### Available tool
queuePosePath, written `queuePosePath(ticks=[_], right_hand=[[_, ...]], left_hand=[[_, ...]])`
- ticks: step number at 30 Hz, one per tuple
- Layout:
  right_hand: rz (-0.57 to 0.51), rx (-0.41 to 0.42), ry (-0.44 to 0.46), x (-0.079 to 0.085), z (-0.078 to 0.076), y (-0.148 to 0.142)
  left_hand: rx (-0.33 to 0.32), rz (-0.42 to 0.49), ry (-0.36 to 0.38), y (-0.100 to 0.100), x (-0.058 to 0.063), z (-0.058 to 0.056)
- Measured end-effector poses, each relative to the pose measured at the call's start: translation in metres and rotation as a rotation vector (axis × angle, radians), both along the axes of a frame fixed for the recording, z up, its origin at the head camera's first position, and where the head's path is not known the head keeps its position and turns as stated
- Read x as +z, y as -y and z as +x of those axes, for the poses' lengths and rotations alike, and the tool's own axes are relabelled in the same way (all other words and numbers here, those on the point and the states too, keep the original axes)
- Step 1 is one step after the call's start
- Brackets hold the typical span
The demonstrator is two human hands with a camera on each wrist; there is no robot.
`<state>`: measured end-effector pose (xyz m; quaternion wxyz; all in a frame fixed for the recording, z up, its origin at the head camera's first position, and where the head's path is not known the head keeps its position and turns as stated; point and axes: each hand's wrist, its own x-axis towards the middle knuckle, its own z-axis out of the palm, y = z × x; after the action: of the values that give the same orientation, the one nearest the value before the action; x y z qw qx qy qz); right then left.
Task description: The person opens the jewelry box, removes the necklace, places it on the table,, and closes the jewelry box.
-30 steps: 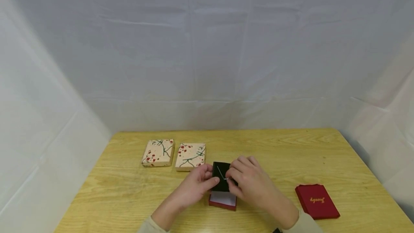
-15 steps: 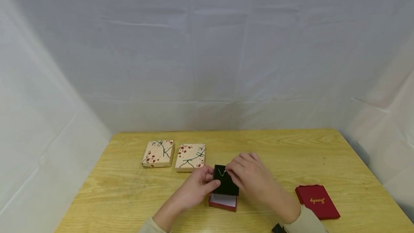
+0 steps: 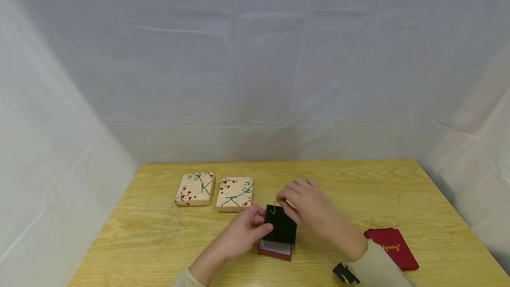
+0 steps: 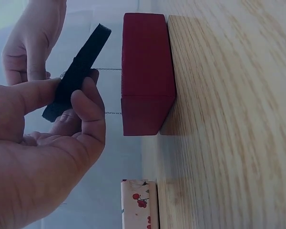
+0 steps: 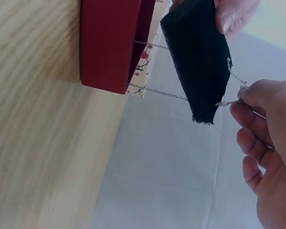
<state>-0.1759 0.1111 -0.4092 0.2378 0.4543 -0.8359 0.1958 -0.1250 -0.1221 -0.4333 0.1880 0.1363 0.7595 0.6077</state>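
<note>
My left hand [image 3: 244, 232] grips a black foam insert pad [image 3: 282, 230] by its side, thumb on the face and fingers behind. The pad is tilted above an open dark red box [image 4: 148, 67] on the table. At the pad's far edge, my right hand [image 3: 312, 209] pinches the end of a thin silver necklace chain [image 5: 166, 94] between thumb and forefinger. Two strands of chain stretch from inside the box to the pad's back, and shorter lengths continue from its front to the right fingertips. Whatever the chain holds inside the box is hidden.
Two cream boxes with a red blossom pattern, a left one [image 3: 194, 189] and a right one [image 3: 235, 194], lie at the back left. A dark red lid lettered "Jewelry" [image 3: 400, 251] lies at the right, partly behind the right sleeve [image 3: 380, 265].
My right hand has moved toward the far side of the table, drawing the chain to the pad's far edge. The left hand still holds the pad, which has shifted slightly toward me.
</note>
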Motion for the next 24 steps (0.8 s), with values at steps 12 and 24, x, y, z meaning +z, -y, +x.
queuePosePath(ticks=[12,24], right_hand=[[-0.015,0.017,0.028,0.008,-0.008,0.008],[0.025,0.002,0.08,0.01,-0.018,0.016]], left_hand=[[-0.014,-0.007,0.02,0.0,0.001,0.0],[-0.024,0.012,0.002,0.0,0.001,0.001]])
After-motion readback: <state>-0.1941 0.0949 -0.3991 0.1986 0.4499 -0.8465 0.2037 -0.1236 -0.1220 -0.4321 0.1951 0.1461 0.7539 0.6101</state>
